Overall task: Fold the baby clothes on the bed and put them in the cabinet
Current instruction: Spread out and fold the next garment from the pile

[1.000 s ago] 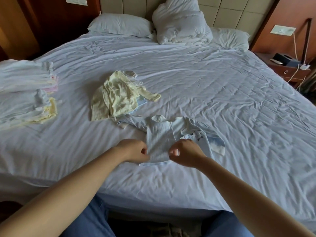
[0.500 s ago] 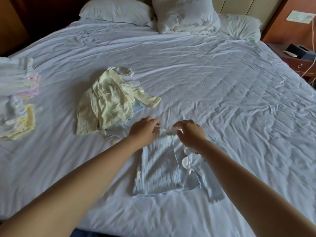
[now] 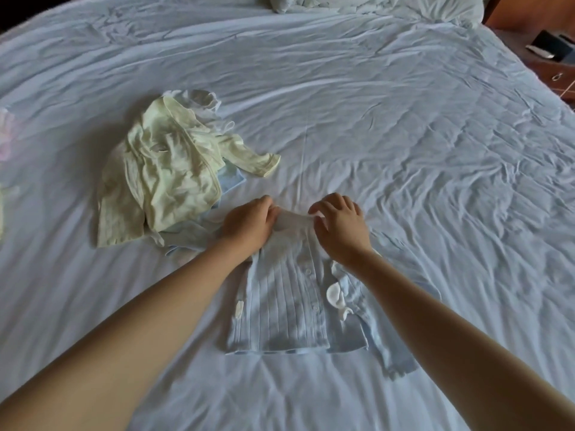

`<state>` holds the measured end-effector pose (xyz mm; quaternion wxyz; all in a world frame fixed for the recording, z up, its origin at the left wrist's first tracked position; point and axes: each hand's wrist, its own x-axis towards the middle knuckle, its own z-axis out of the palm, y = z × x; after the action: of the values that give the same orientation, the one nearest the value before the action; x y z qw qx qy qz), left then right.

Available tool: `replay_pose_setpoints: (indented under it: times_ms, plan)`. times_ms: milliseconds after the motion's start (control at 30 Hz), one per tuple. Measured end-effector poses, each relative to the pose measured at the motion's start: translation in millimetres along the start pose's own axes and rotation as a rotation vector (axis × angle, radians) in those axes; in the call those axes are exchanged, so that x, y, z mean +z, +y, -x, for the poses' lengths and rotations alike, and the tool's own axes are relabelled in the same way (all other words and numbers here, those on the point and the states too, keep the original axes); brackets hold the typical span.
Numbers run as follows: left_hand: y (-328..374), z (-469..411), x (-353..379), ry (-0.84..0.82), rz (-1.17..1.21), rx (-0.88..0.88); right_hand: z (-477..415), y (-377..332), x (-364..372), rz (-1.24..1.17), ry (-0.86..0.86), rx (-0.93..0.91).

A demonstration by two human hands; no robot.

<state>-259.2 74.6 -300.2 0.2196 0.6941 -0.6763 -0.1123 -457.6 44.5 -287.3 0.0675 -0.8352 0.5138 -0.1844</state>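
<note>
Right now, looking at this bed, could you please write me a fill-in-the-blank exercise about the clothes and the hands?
1. The ribbed top, pinched at its collar by the left grip and the right grip, is light ____.
2. The crumpled garment beside the left grip is pale ____.
3. The ribbed top closes down the front with small ____.

Missing words: blue; yellow; buttons.
</note>
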Motion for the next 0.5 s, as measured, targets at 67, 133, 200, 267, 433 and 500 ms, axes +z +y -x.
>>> replay_pose_setpoints:
  times_ms: [67, 133, 200, 267, 433, 500]
  plan:
    - [-1, -2, -1, -0.022, 0.029, -0.019, 1, -8, 1, -0.037, -0.014, -0.027]
    - [-4, -7, -4, -0.073, 0.085, -0.047, -2, -19, 2, -0.036, -0.112, -0.012]
    - [-6, -10, -8, -0.127, 0.141, -0.067, -7, -28, 2, -0.023, -0.196, 0.031]
    - [-9, -11, -11, -0.159, 0.196, -0.059, -10, -34, 4, -0.008, -0.241, 0.028]
    - [-17, -9, -24, -0.283, 0.095, 0.212, -7, -31, 2, -0.08, -0.218, 0.027]
    - [-18, -12, -29, -0.364, -0.102, 0.303, -5, -28, 0, -0.081, -0.228, 0.018]
